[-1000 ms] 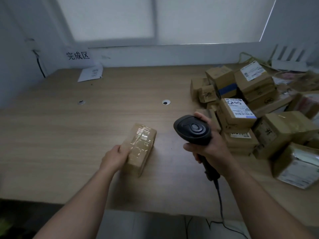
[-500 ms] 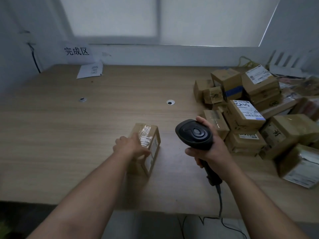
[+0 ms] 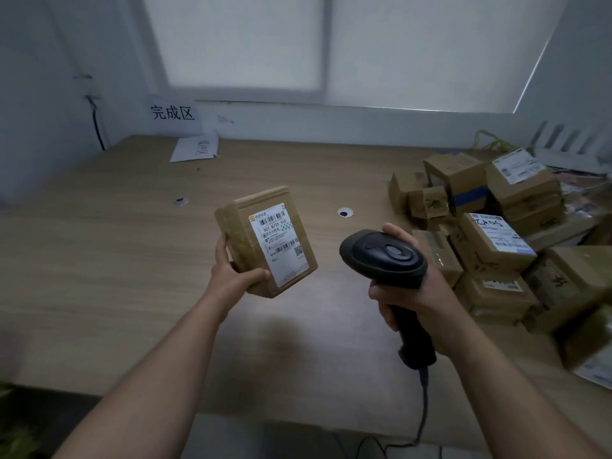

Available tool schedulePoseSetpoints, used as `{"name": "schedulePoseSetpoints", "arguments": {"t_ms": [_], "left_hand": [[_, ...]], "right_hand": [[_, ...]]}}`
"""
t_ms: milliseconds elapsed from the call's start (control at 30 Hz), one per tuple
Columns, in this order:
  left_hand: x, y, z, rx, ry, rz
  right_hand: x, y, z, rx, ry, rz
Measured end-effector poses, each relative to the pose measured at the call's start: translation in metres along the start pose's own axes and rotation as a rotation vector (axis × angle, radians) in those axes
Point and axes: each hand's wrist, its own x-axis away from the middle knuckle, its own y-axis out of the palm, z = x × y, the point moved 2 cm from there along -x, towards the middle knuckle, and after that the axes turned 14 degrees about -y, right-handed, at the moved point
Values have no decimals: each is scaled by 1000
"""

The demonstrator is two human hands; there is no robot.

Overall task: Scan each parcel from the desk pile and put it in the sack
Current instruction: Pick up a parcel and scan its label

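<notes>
Head view: the left hand (image 3: 231, 276) grips the parcel (image 3: 265, 241) above the desk (image 3: 99, 260), label up, long axis 11-to-5 o'clock. The barcode scanner (image 3: 384, 256), clasped by the right hand (image 3: 414, 293), waits at its 3 o'clock.

both bare forearms reach in from the lower corners of the view and angle toward each other, elbows out of sight. the left grip (image 3: 236, 276) is raised with the palm turned up and inward, holding the parcel (image 3: 265, 240) at its near lower corner: the thumb lies along the near edge, and the fingers (image 3: 221, 245) curl up round the left side. the right grip (image 3: 414, 286) is wrapped round the handle of the scanner (image 3: 384, 256), fingers curled about its left side, with one digit reaching up along the far side of the head. the back of this hand faces up and to the right, the wrist nearly straight.
</notes>
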Motion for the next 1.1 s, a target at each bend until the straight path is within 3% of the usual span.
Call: {"name": "schedulePoseSetpoints", "arguments": {"t_ms": [400,1100], "left_hand": [[-14,-18,0,6,106,33],[-32,-29,-10,-29,146,-35]], "right_hand": [[-5,22,-14,-43,-30,-102],[-3,50,-2,44,8,47]]}}
